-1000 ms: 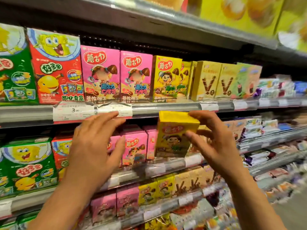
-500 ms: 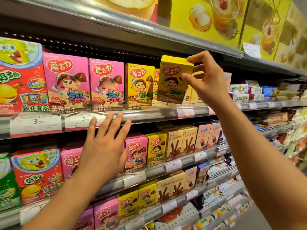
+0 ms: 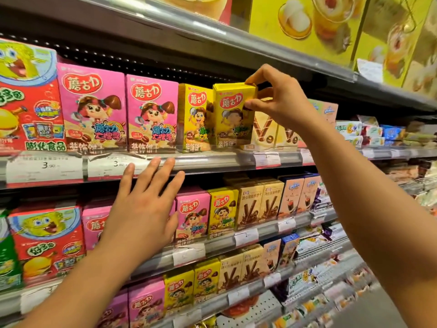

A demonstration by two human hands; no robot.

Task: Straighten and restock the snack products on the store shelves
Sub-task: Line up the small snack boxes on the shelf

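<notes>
The right hand point(image 3: 276, 102) pinches a yellow box point(image 3: 233, 114) that is almost in its spot on the top shelf point(image 3: 212, 159), right of another yellow one, the left hand point(image 3: 144, 209) is spread flat and empty, and lower rows may need tidying.

Grey metal store shelving point(image 3: 212, 159)

Two bare forearms reach in from the bottom edge, no sleeves, watch or bands on them. The left hand point(image 3: 142, 209) and right hand point(image 3: 281, 100) wear no gloves or rings; nails are short and unpainted
</notes>
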